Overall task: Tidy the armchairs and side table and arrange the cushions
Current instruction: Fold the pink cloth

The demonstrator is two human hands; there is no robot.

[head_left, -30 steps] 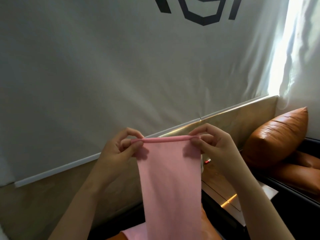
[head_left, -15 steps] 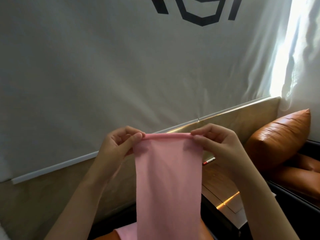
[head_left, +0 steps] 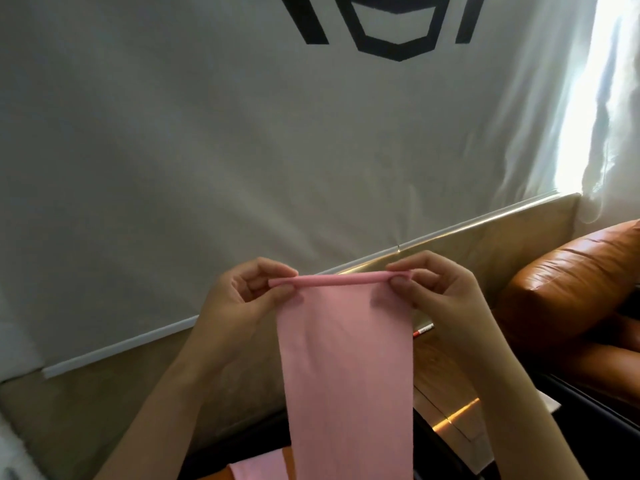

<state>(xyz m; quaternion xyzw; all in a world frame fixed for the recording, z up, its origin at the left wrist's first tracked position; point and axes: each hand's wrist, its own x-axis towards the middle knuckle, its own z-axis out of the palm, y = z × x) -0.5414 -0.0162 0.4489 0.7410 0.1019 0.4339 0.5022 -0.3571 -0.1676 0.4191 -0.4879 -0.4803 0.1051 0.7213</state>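
The left hand (head_left: 242,299) and the right hand (head_left: 440,292) sit in the lower middle of the frame, much where they were half a second ago. What has changed is the top edge of the pink cloth (head_left: 346,358). Earlier it was a soft fold tucked under the fingertips. Now it is a thin, tight roll stretched straight between the two hands, and its left end pokes just past the left thumb.

Each hand pinches one end of that roll between thumb and forefinger, with the other fingers curled in behind. The cloth hangs straight down from the roll as a long flat strip between the forearms. It runs to the bottom edge of the frame, where another fold of pink shows at lower centre.

Just right of the strip, below the right hand, a red-and-white pen (head_left: 423,330) lies on the wooden side table (head_left: 446,375). Further right, an orange leather cushion (head_left: 571,282) leans upright at the right edge of the frame.

Behind everything, a white sheet (head_left: 242,150) with a black logo (head_left: 398,36) fills the upper frame. A bright curtain (head_left: 616,98) hangs at upper right.
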